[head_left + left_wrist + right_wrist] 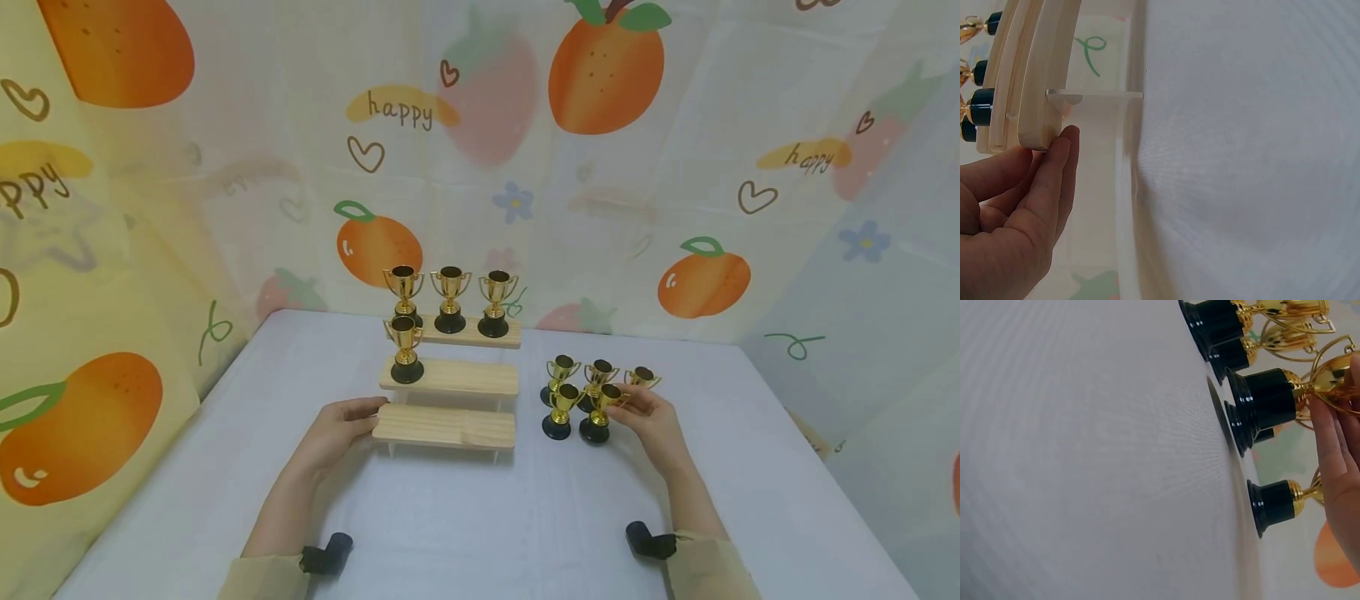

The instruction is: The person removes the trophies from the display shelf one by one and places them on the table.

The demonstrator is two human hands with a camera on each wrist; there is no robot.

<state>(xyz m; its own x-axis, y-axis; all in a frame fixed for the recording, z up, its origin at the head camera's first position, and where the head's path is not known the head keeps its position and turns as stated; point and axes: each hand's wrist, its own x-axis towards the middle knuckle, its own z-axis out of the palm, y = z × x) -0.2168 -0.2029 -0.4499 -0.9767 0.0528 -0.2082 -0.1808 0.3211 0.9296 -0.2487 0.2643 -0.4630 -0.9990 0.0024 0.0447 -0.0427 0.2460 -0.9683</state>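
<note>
My left hand (339, 433) is at the left end of the lowest step of a wooden three-step display stand (442, 427). In the left wrist view its thumb and fingers (1054, 156) pinch the board's end. My right hand (654, 421) grips a small gold trophy (606, 403) with a black base by its cup, at the front right of a group. The right wrist view shows this trophy's base (1266, 397) slightly tilted, with a dark shadow beneath it. Beside it stand other matching trophies, among them a front left one (562, 408) and a rear right one (642, 377).
Three trophies stand along the top step (468, 330), the middle one (450, 296) between two others. A single trophy (405, 350) occupies the left end of the middle step (465, 377). A white cloth covers the table (465, 525); a fruit-print curtain (600, 192) hangs behind.
</note>
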